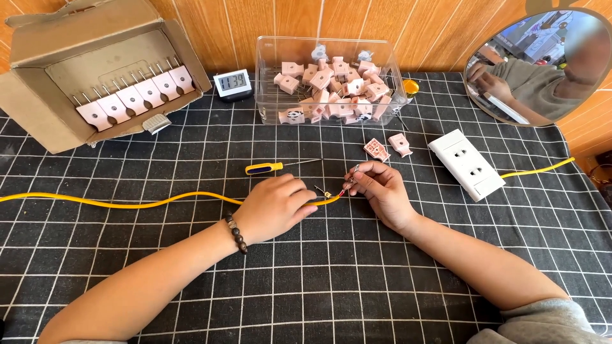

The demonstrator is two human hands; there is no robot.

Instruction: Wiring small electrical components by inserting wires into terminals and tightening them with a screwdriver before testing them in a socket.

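Observation:
A yellow cable (127, 202) runs across the black grid tablecloth from the left edge to the middle. My left hand (275, 205) is closed over the cable near its stripped end. My right hand (381, 190) pinches the small metal wire tips (344, 188) at that end between thumb and fingers. A yellow-handled screwdriver (268, 167) lies just beyond my left hand. Two pink plug parts (389, 147) rest on the cloth beyond my right hand.
A white power socket block (465, 164) with a yellow lead lies at the right. A clear plastic box (328, 83) holds several pink plugs. An open cardboard box (95, 76) with a row of pink plugs stands back left, beside a small digital clock (232, 83). An oval mirror (542, 64) leans back right.

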